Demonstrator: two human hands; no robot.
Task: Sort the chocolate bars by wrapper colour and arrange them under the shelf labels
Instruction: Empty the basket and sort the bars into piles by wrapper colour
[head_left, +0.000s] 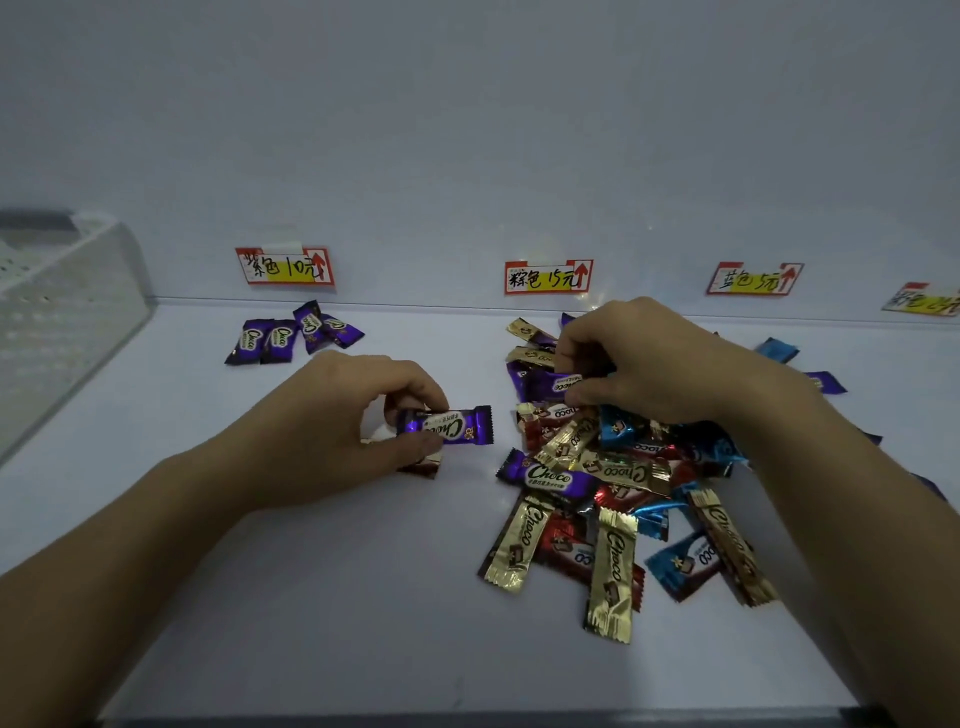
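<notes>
My left hand pinches a purple chocolate bar between thumb and fingers, just above the shelf floor at centre left. My right hand reaches into the mixed pile of gold, red, blue and purple bars, and its curled fingers grip another purple bar at the pile's far side. Several purple bars lie grouped under the left-hand label. More labels hang on the back wall: a middle one, a third and a fourth cut off at the right edge.
A white perforated basket stands at the far left. A loose blue bar and a purple bar lie behind my right wrist. The white shelf floor ends at a dark front edge.
</notes>
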